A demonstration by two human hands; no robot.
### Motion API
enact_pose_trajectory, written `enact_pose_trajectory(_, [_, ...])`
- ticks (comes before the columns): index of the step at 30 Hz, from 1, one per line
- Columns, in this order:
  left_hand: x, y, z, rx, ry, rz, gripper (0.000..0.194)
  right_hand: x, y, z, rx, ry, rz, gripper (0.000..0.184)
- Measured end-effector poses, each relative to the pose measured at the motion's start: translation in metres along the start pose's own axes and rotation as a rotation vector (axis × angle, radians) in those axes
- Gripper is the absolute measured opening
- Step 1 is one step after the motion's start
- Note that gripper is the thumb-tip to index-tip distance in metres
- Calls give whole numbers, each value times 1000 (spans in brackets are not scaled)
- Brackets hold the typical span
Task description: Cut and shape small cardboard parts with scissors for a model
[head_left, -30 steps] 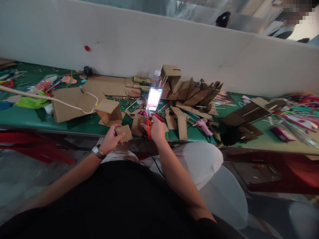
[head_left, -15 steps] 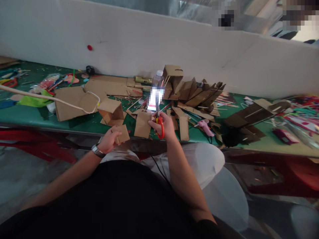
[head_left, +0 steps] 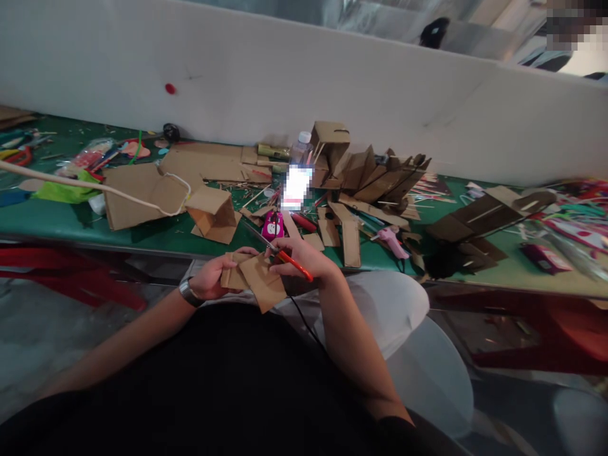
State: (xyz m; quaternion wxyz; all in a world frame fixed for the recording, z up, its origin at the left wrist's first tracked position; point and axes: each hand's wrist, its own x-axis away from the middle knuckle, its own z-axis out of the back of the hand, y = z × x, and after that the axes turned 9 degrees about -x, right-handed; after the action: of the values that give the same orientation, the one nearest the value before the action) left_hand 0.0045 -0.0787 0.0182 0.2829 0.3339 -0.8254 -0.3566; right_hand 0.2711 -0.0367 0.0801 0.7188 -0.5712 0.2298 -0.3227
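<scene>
My left hand (head_left: 211, 278) is closed on a small square of brown cardboard (head_left: 234, 276), held over my lap just before the table's front edge. My right hand (head_left: 308, 259) grips red-handled scissors (head_left: 291, 262), blades pointing left, and also pinches a larger cardboard piece (head_left: 263, 283) that overlaps the small one. Both hands meet close together. A wristwatch (head_left: 189, 292) sits on my left wrist.
The green table (head_left: 57, 221) carries cardboard sheets, a small folded cardboard box (head_left: 213, 212), a heap of cardboard strips (head_left: 380, 177), a pink glue gun (head_left: 390, 240), a plastic bottle (head_left: 299, 147) and a lit phone (head_left: 295, 187). A white partition (head_left: 285, 88) backs it. Craft clutter lies far right.
My right hand lifted the larger cardboard piece off the table and drew back toward my lap with the scissors. Both hands came together, so the two cardboard pieces now overlap.
</scene>
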Motion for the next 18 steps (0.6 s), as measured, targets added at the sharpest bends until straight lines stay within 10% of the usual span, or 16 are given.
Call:
enact_pose_trajectory(10, [-5, -15, -2, -11, 29, 221, 49, -6, 4, -14, 217, 22, -29, 29])
enact_pose_trajectory(18, [-6, -9, -10, -94, 218, 66, 35, -10, 11, -20, 326, 295, 14, 44])
